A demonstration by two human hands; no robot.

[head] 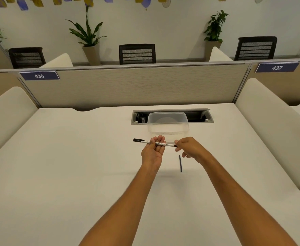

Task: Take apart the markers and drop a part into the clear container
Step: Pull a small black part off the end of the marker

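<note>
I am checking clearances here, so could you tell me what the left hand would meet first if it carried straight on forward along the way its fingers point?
Probably the near wall of the clear container, just beyond the left hand holding the marker; depth is uncertain.

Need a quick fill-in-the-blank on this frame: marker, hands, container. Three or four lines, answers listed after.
1. The left hand holds the white marker around its ____.
2. The right hand pinches the marker's ____ end.
3. The clear container sits on the desk just ____ the hands.
4. A loose dark part lies on the desk below the ____ hand.

Missing words: middle; right; beyond; right
</note>
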